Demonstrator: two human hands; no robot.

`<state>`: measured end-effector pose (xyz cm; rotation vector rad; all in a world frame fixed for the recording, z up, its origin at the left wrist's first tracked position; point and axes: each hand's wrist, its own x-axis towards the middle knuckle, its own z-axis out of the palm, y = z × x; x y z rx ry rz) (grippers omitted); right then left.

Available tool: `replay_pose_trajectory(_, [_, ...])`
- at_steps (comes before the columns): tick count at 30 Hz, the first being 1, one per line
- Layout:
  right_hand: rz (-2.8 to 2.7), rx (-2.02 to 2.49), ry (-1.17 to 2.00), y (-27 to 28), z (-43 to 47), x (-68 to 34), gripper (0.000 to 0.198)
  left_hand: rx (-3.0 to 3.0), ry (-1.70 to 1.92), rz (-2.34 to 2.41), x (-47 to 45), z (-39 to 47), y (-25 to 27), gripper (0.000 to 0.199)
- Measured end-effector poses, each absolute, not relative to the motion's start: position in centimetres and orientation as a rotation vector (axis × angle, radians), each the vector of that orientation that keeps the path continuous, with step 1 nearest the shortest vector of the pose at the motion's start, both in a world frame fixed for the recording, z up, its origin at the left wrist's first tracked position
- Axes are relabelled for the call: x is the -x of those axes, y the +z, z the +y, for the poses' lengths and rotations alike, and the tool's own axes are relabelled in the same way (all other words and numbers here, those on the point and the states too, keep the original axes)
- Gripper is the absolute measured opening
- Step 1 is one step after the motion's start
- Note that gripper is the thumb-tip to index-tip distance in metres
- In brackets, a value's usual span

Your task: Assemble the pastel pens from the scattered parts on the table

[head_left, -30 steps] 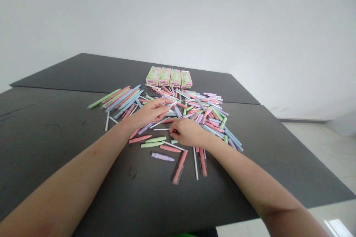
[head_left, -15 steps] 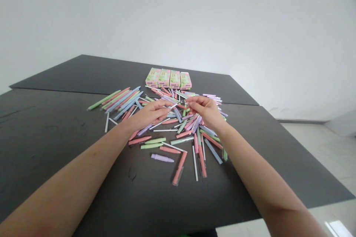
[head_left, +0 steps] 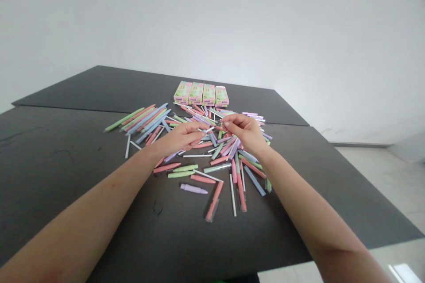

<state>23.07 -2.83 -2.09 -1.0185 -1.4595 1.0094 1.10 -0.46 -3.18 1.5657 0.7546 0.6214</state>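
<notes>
**Pen parts, loose, on black table**

Row of pens (head_left: 139, 119), left of centre: lying side by side. Left hand (head_left: 177, 139), centre: fingers pinching a thin white refill (head_left: 209, 129), tip pointing right. Right hand (head_left: 244, 131), just right of it: fingertips closing on a small part too small to tell, nearly touching the refill. Pile (head_left: 232, 146) spreading beneath both. Boxes (head_left: 201, 93), upper centre: standing four abreast. Risk: the refill is likely slipping or bending if pushed off-line; a sweeping wrist could be scattering pieces across the table (head_left: 66, 159).
</notes>
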Motion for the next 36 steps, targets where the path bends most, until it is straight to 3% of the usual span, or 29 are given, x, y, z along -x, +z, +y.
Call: replay_pose_trajectory(36, [-1.69,1.044,0.981,-3.01,-3.04,-22.3,0.02,-1.842,0.538,0.694,-1.02,0.28,-3.68,0.039])
